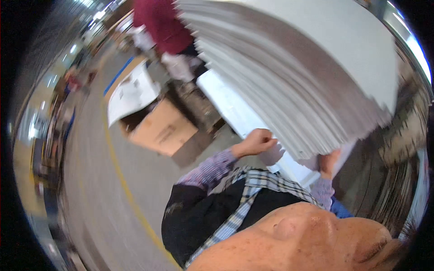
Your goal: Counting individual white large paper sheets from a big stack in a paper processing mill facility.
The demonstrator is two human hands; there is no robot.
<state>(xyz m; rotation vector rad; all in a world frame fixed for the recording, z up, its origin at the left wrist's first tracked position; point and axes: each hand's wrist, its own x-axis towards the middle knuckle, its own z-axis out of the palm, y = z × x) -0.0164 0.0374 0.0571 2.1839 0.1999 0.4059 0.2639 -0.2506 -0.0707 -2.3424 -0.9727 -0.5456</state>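
A tall stack of white sheets [280, 81], with uneven, ridged edges, rises in front of me and fills the upper right. Close by its near left edge is my left hand [257, 142], its fingers curled closed; whatever they hold, if anything, is hidden. My right hand [329, 161] is at the near lower corner of the stack, and its fingers are out of sight behind the sheets. Beneath the stack, a white flat surface [233, 106] sticks out on the left.
An open cardboard box [165, 128] with a white sheet [135, 92] over its top stands on the floor to the left. Beyond it is a person in a dark red top [162, 25]. A yellow line [122, 180] runs along the grey floor.
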